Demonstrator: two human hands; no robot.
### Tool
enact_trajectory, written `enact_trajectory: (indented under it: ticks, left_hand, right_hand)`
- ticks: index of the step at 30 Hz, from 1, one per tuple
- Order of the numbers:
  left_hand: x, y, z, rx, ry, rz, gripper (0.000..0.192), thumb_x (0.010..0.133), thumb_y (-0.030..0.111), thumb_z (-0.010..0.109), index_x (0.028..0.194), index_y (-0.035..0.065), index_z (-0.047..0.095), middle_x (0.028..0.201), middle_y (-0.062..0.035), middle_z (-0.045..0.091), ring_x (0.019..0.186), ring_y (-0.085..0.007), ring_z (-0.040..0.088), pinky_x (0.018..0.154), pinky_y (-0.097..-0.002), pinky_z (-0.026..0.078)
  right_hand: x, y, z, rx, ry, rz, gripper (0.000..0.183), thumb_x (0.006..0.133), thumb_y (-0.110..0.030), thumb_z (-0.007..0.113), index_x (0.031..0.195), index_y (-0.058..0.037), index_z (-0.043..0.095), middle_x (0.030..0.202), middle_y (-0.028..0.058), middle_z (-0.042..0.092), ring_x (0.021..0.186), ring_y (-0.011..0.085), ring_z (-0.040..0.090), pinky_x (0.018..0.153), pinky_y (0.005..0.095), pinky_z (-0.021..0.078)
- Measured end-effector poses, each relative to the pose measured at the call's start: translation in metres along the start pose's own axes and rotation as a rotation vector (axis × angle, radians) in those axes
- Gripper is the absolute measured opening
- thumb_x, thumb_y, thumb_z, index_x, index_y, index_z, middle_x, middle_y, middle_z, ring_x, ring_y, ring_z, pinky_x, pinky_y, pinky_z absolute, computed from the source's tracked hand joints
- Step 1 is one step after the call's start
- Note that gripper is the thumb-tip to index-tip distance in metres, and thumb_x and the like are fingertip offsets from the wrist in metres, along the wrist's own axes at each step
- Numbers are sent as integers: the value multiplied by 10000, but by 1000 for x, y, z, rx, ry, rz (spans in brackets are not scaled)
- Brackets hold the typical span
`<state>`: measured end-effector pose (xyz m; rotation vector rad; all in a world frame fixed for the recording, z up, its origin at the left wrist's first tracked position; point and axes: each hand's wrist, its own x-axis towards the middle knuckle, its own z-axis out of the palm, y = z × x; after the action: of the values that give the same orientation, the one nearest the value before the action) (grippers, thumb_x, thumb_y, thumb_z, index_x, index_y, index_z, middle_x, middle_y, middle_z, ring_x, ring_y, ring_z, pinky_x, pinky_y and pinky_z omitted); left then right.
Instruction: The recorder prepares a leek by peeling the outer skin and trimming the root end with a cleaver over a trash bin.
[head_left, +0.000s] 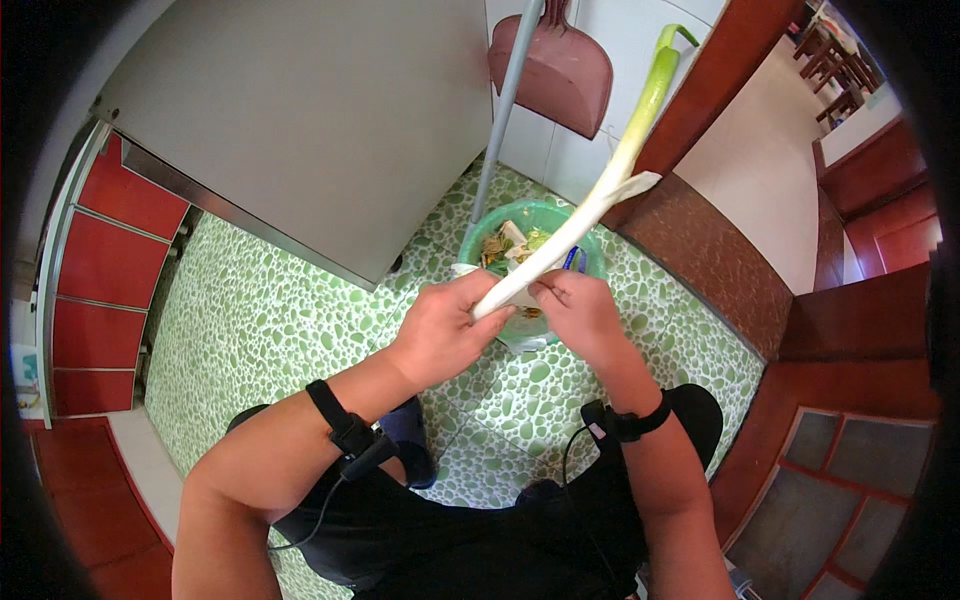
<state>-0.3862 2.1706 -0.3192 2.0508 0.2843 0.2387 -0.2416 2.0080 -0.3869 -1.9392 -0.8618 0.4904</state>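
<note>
A long leek (564, 238) slants across the view, its white base low at the left and its green top high at the right. My left hand (448, 324) grips it near the base, with the thumb along the near side. My right hand (576, 307) is beside the stalk, thumb and fingertips pinched together at its underside; whether a bit of skin is between them is hidden. A loose white leaf (636, 186) sticks out from the stalk. Below both hands stands a green plastic waste bin (589, 238) holding vegetable scraps (510, 244) and a lining bag.
Behind the bin a burgundy dustpan (555, 79) is against white tiles, with a grey pole (501, 127) leaning nearby. A large grey cabinet-like panel (315, 120) stands at the left. A brown doorway threshold (709, 255) lies at right. The floor (277, 277) has a green pebble pattern.
</note>
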Motion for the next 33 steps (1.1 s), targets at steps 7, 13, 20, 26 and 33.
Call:
enact_trajectory:
  ticks: [7,13,20,26,33]
  left_hand:
    - [2,-10,5,235,70,123,169,862,51,735,1022,39,680,879,-151,669,739,-340,668,654,-404,529]
    - [0,-9,9,328,65,46,251,831,8,709,1076,45,668,978,-176,657,852,-399,673,707,-450,548]
    - [1,-10,12,286,93,50,254,808,-1,755,1042,19,658,951,-179,639,848,-389,658,715,-431,536]
    - [3,-13,9,305,103,42,227,808,11,766,1004,13,651,901,-168,612,801,-373,637,689,-426,519]
    - [5,-16,9,317,108,88,184,822,16,755,977,8,657,883,-161,605,779,-363,622,674,-427,508]
  right_hand:
    - [-11,-49,-3,688,-190,60,249,991,-161,697,1131,43,668,895,9,694,691,49,616,586,216,504]
    - [-11,-56,5,687,-151,370,267,1022,-216,663,1107,37,675,866,61,699,691,112,682,530,228,524]
    - [-11,-50,10,828,-150,408,272,1052,-177,581,1146,61,674,931,143,743,774,203,747,590,283,587]
    - [-11,-53,12,792,-122,439,266,1054,-171,582,1124,66,681,903,136,738,756,203,745,603,290,593]
    - [-17,-55,17,699,-34,377,235,1044,-185,623,1016,40,688,797,93,704,669,151,710,594,277,581]
